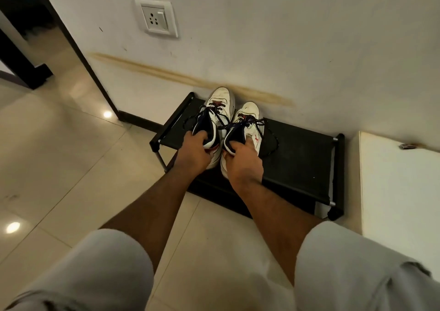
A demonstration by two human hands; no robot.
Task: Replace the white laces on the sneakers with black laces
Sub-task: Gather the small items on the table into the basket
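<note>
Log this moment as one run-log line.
left hand: holds left sneaker | right hand: holds right sneaker | black laces: in | shoe rack: underneath

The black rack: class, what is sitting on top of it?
On the black rack stand two white sneakers with black laces, each gripped by a hand. The rack surface beneath them is hidden.

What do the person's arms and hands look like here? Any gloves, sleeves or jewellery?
Both forearms are bare down to the left hand and right hand. No gloves, and no watch, ring or bracelet shows. Loose, pale grey short sleeves cover the upper arms, ending above the elbows.
</note>
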